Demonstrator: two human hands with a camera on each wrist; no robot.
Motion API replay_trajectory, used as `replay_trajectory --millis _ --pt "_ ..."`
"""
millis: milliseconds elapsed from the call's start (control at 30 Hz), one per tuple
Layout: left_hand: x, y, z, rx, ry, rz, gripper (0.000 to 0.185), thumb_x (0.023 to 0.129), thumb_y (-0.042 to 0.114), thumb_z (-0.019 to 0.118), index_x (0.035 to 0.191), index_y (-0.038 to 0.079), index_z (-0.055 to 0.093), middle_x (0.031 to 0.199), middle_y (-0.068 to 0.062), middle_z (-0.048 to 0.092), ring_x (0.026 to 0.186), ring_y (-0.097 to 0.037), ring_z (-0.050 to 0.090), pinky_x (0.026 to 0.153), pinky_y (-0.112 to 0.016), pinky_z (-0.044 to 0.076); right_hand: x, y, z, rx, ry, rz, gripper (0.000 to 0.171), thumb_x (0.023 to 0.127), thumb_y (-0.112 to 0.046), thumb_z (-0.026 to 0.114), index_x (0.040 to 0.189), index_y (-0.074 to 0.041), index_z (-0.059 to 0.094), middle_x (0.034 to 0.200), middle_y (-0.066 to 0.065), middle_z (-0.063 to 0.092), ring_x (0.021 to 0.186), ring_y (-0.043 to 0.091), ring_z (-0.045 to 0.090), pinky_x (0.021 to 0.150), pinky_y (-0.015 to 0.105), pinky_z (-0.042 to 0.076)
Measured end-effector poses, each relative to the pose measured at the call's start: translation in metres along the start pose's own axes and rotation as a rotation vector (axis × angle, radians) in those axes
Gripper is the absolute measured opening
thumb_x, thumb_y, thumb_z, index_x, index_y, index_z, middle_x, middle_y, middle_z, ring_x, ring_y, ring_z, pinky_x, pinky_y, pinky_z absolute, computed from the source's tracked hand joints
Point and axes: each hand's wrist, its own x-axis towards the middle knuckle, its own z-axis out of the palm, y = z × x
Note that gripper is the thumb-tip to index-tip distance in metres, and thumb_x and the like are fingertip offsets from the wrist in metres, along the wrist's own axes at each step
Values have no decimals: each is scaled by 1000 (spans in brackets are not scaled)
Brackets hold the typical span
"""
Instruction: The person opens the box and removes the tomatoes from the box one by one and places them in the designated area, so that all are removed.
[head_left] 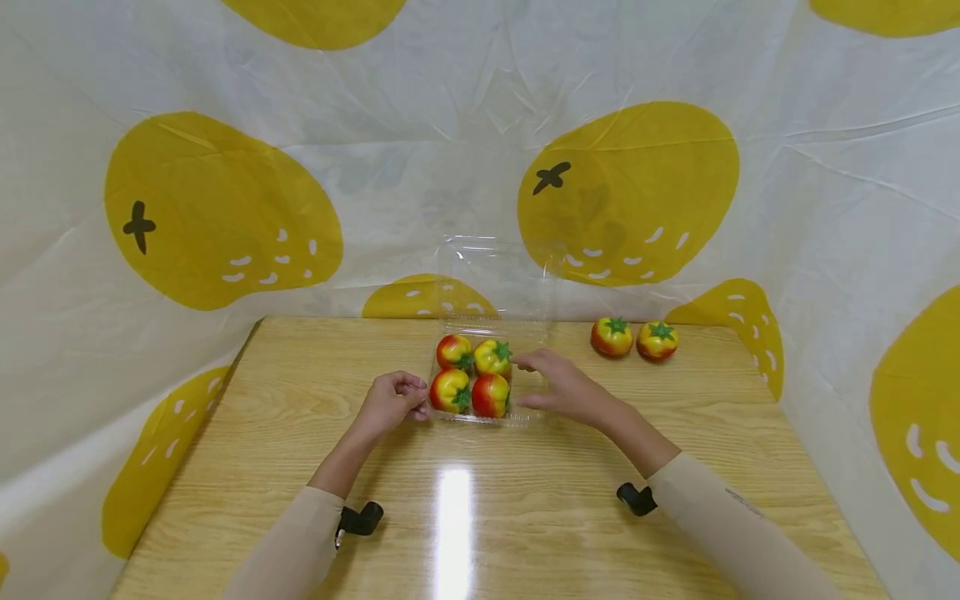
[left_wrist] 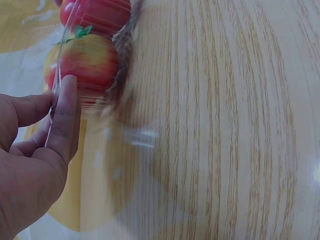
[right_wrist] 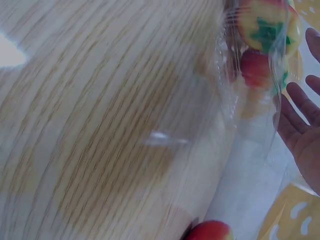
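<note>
A clear plastic clamshell box (head_left: 527, 414) stands on the table with its lid (head_left: 495, 279) raised at the back. Several red-and-yellow toy fruits with green leafy tops, one of them at the front left (head_left: 448, 390), sit in the box's left and middle part. My left hand (head_left: 392, 400) pinches the box's left rim between thumb and fingers; the left wrist view shows that rim beside a fruit (left_wrist: 92, 62). On the other side, my right hand (head_left: 564, 387) has its fingers spread by the box's right wall, holding nothing. Whether its fingertips (right_wrist: 280, 117) touch the wall, I cannot tell.
Two more toy fruits, one (head_left: 612, 337) beside the other (head_left: 657, 341), stand at the table's back right. A white curtain (head_left: 420, 192) with yellow fruit prints hangs behind and along both sides of the wooden table (head_left: 570, 517).
</note>
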Motion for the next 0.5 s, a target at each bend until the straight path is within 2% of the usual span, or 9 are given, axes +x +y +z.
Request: replay_trajectory --millis 267,500 --pt "0 2 0 4 -7 4 14 98 -5 64 111 -13 63 83 -13 64 69 -20 73 65 -32 66 11 -8 12 -50 -36 -18 62 90 -29 82 141 -5 58 134 17 62 122 34 60 105 51 54" --pt "-1 3 -1 5 -8 -5 14 99 -4 63 111 -13 62 84 -13 64 68 -18 72 66 -32 66 18 -10 23 -82 -46 19 65 89 -39 82 142 -10 59 130 11 59 117 26 60 101 45 56"
